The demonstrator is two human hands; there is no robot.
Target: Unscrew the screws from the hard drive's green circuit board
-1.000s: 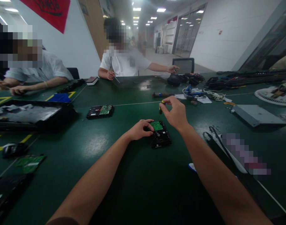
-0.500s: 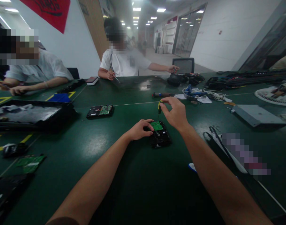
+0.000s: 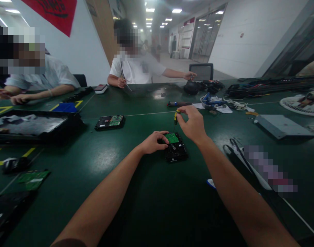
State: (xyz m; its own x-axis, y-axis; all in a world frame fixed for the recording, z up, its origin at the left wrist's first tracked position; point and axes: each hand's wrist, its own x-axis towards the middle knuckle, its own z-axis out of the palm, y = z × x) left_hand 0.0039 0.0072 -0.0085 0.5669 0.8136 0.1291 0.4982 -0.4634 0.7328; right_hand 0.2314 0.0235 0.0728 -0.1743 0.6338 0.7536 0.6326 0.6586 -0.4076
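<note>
A black hard drive (image 3: 176,151) with a green circuit board (image 3: 173,138) on its far half lies on the green table (image 3: 136,185) in front of me. My left hand (image 3: 154,142) grips its left side, thumb and fingers closed on the edge. Above the drive's far end, my right hand (image 3: 192,122) pinches the top of a small yellow-and-black screwdriver (image 3: 176,117). The screwdriver stands nearly upright, its thin shaft reaching down to the far edge of the board. Whether the tip sits in a screw is too small to tell.
Another hard drive (image 3: 110,122) lies to the left, beyond a loose green circuit board (image 3: 33,179). A black tray (image 3: 38,128) stands far left. On the right are a grey metal box (image 3: 284,126) and a strap (image 3: 240,156). A co-worker (image 3: 136,67) sits opposite, holding a thin tool.
The screwdriver has shifted very slightly between my right fingers. My left hand and the hard drive stay in the same place.
</note>
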